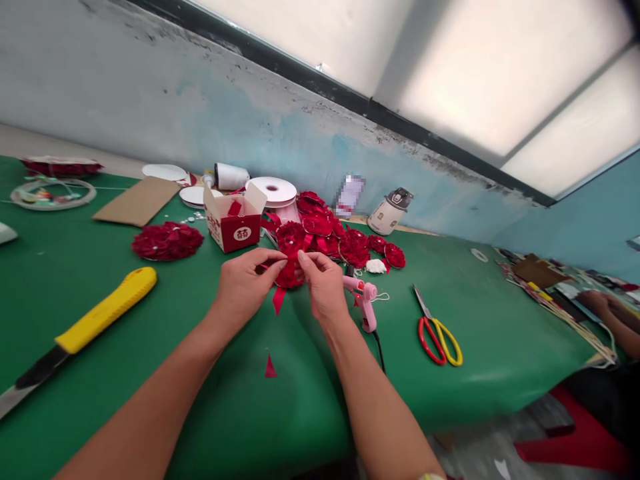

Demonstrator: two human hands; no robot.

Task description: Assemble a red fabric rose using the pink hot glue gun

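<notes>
Both hands meet over the middle of the green table around a red ribbon rosette (291, 277). My left hand (249, 279) is closed, thumb and forefinger pinching red ribbon at its left edge. From the right, my right hand (323, 280) pinches the same red piece between thumb and fingers. A red ribbon tail (279, 301) hangs below it. Exactly where the fingertips grip is partly hidden. Just right of my right hand lies a pink glue gun (367, 303). Behind the hands is a heap of red fabric flowers (320, 223).
Scissors (435, 330) with red and yellow handles lie on the right, a yellow-handled knife (107, 310) on the left. A red-white box (236, 223), a ribbon spool (273, 191), another red flower (167, 241) and a bottle (391, 212) stand or lie farther back. Another person's arm (613, 313) shows at far right.
</notes>
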